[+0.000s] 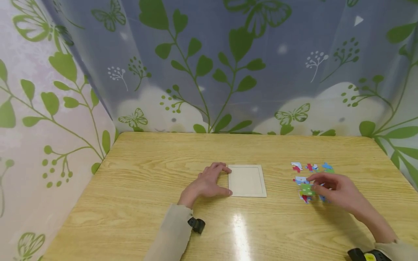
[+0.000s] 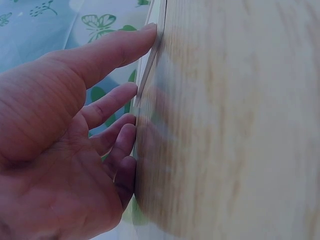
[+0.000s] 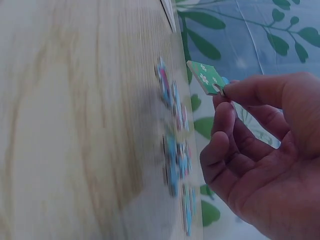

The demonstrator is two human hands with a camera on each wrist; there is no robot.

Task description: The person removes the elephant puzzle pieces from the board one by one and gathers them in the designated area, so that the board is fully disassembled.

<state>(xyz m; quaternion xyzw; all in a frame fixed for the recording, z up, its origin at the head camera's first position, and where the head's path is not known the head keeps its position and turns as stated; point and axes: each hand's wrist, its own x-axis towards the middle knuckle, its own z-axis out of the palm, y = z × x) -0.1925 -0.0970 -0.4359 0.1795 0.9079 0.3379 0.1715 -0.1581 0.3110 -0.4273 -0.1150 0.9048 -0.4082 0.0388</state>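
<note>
Between thumb and index finger, my right hand [image 1: 341, 190] pinches a green puzzle piece [image 3: 205, 77] with white flowers, raised above the table. Below that hand lie several loose jigsaw pieces [image 1: 296, 166] in blue, red, white and green, some partly hidden by it. A square pale wooden puzzle tray [image 1: 246, 181] with a thin inner outline lies flat in front of me. My left hand [image 1: 209, 182] is at the tray's left side, thumb and index finger spread apart and touching that edge. In the left wrist view its other fingers are loosely bent beside the table surface.
The wood-grained table [image 1: 147, 163] reaches back to a curtain [image 1: 209, 72] printed with green leaves and butterflies. A similar patterned sheet [image 1: 49, 108] hangs at the left. Black straps circle both wrists. Light glares on the table in front of the tray.
</note>
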